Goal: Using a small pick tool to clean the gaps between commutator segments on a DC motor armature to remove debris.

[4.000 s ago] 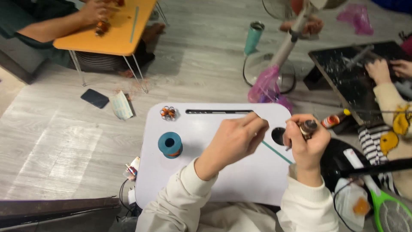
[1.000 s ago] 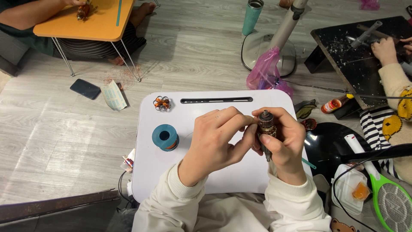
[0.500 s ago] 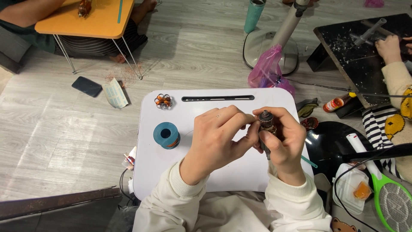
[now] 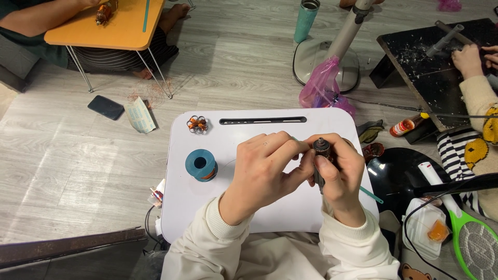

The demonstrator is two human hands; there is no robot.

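Motor armature (image 4: 319, 163), a small dark cylinder with a metal shaft tip, stands upright in your right hand (image 4: 340, 179), fingers curled tight around it above the white rounded lap table (image 4: 259, 207). Your left hand (image 4: 262, 171) pinches at the armature's top, fingertips closed against it; what they grip is too small to tell. On the table, well left of your hands, sits a teal spool (image 4: 201, 165); beyond it, near the far edge, a small copper-wound coil cluster (image 4: 197, 124).
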